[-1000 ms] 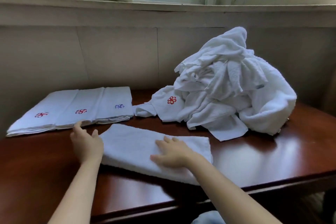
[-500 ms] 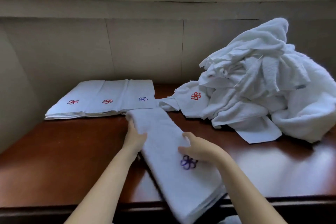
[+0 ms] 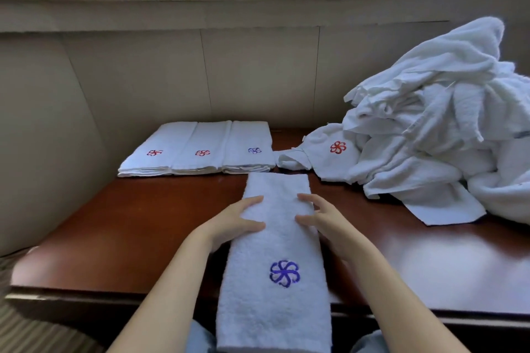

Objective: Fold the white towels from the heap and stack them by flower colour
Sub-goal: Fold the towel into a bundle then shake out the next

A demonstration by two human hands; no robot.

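A folded white towel (image 3: 275, 309) with a blue flower (image 3: 284, 273) lies lengthwise on the brown table (image 3: 143, 223), its near end hanging over the front edge. My left hand (image 3: 235, 219) rests on its left edge with the fingers lying flat on top. My right hand (image 3: 324, 221) touches its right edge with thumb and loosely bent fingers. At the back left lie three folded stacks side by side: two with red flowers (image 3: 160, 137) (image 3: 206, 137) and one with a blue flower (image 3: 249, 137). The heap of unfolded towels (image 3: 444, 123) is piled at the right.
A towel with a red flower (image 3: 327, 157) spills from the heap toward the blue stack. A beige wall panel (image 3: 43, 137) closes the table's left side and back, with windows above. A striped cushion (image 3: 34, 332) lies at the lower left.
The folded towel has been turned from lying crosswise to lengthwise, blue flower up. It now sits straight in front of me. Both hands have shifted to its sides near the middle.
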